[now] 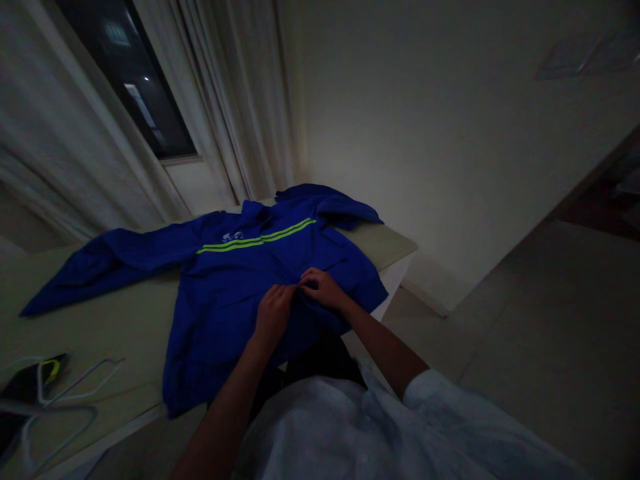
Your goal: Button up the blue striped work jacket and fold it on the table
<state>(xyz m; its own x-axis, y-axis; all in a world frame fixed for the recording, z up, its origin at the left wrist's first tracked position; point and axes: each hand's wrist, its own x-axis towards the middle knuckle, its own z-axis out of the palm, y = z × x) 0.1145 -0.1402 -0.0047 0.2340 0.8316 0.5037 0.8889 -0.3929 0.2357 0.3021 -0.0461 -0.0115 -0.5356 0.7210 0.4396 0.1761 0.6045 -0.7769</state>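
Note:
A blue jacket (220, 293) with two bright green chest stripes and a small pale emblem lies spread front up, its lower edge hanging over the table's near side. One sleeve stretches far to the left; the other lies folded at the back right. My left hand (274, 310) pinches the front of the jacket at its middle. Close against it, my right hand (323, 288) grips the cloth too, fingers and thumb pressed together. The fabric bunches up between my fingertips. Whatever small fastening may be there is hidden by the fingers and the dim light.
White wire hangers (65, 393) lie on the table (135, 313) at the lower left, beside a dark item with a yellow-green mark (53, 368). Curtains (235, 87) and a dark window (145, 87) stand behind; a wall (400, 133) rises at the right.

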